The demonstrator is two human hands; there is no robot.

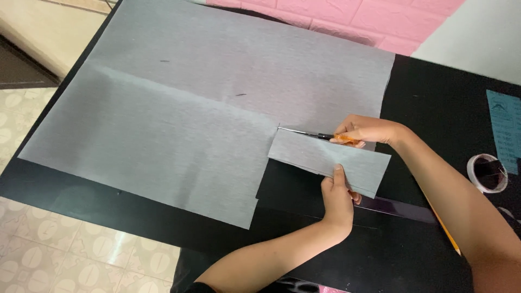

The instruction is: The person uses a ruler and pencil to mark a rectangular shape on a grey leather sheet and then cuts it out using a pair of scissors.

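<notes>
Right hand (pixel 364 132) closed on orange-handled scissors (pixel 315 134) mid-cut in grey sheet (pixel 179 125) on black table (pixel 434 108); left hand (pixel 337 198) pinches cut strip (pixel 331 161); strip sag could skew the cut.

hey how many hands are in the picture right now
2. The right hand works scissors at the grey sheet; the left hand pinches the cut grey strip just below. No others show.

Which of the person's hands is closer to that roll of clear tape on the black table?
Right. The right hand, working the scissors, lies nearer the tape roll, which sits off to its outer side. The left hand, pinching the grey strip, is farther from it.
</notes>
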